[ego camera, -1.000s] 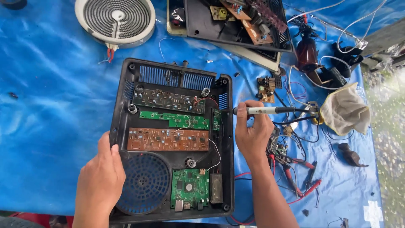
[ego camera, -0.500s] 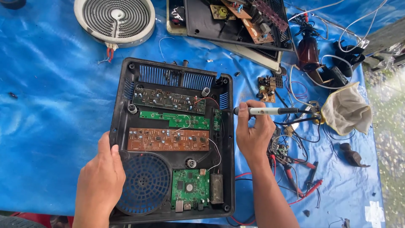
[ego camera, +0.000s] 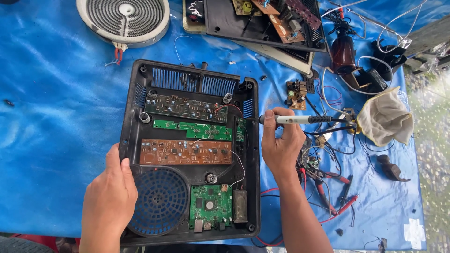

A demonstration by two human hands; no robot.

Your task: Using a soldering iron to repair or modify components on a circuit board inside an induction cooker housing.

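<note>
Already the square black plastic appliance housing [ego camera: 189,152] lies open on the blue tarpaulin [ego camera: 51,117], its green and brown circuit boards [ego camera: 185,152] bared and in place. The right hand [ego camera: 281,143] grips a white-handled soldering iron [ego camera: 300,120], tip at the housing's right edge, while the left hand [ego camera: 108,197] rests flat, fingers loosely spread, on the lower left corner

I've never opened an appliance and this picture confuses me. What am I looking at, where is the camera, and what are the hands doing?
The view comes from a camera on the person's head, looking down. On a blue tarp lies an opened black appliance casing with green and brown circuit boards and a round fan grille. The left hand rests on the casing's lower left edge. The right hand holds a soldering iron, tip at the casing's right edge. A coil heating element, wires and spare parts lie around.
</note>
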